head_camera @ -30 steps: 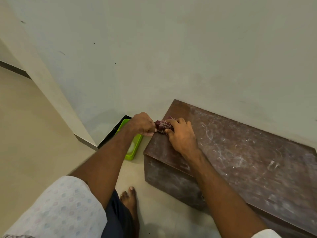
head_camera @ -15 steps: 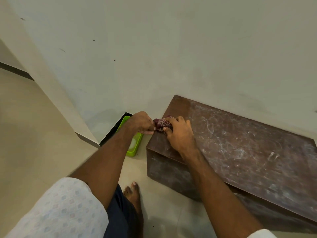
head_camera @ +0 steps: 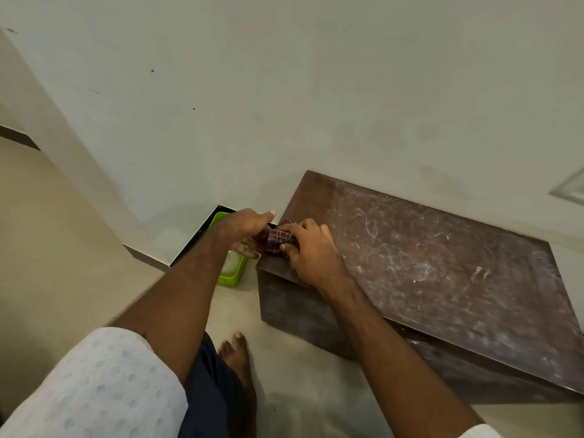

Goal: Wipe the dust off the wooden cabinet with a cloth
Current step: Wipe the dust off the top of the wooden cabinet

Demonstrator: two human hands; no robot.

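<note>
At the left edge of the cabinet top, both hands work one small bundle: the left hand (head_camera: pixel 245 230) has its fingers curled round the left end of the dark red checked cloth (head_camera: pixel 279 240), one fingertip sticking out straight, and the right hand (head_camera: pixel 311 254) pinches the right end with bent fingers, its heel resting on the wood. The cloth is bunched into a short wad whose longer side seems to run left to right between the two grips, sitting just over the cabinet's left rim. This looks like folding or gathering the cloth into a pad, not wiping yet. The next move probably calls for one hand to press the pad flat and sweep right. The low brown wooden cabinet (head_camera: pixel 426 263) lies with its long axis left to right along the pale wall (head_camera: pixel 316 90); white dust streaks cover most of its top. Left of it, a lime-green plastic tray (head_camera: pixel 232 273) sits on the floor (head_camera: pixel 63 232).
</note>
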